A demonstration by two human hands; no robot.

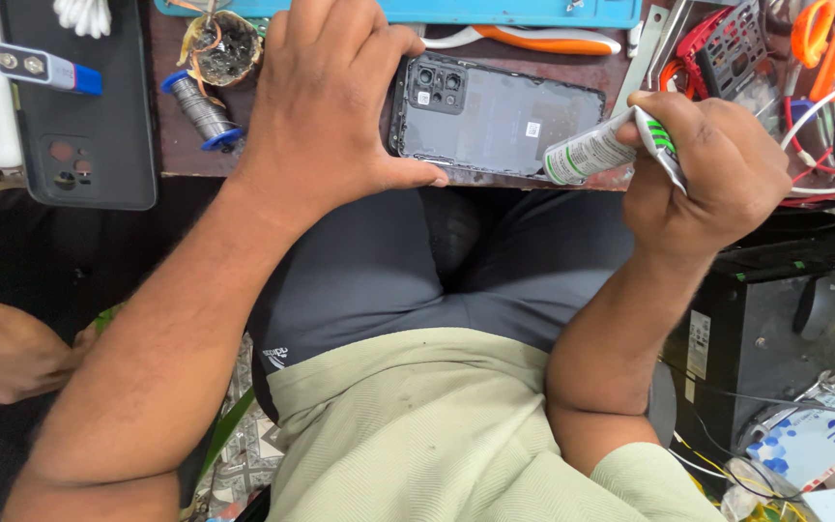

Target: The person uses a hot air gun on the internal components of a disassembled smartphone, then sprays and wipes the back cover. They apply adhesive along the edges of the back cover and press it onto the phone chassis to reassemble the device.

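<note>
The left hand (pixel 326 101) is covering the left end of the phone back cover (pixel 504 121), fingers curled round its edge, pinning it at the front of the workbench (pixel 171 145). The right hand (pixel 717 174) is squeezing a white glue tube (pixel 596 150) with green stripes, nozzle touching the cover's lower right edge; the tip itself is hard to see. A solder spool (pixel 202 109) is sitting just left.
</note>
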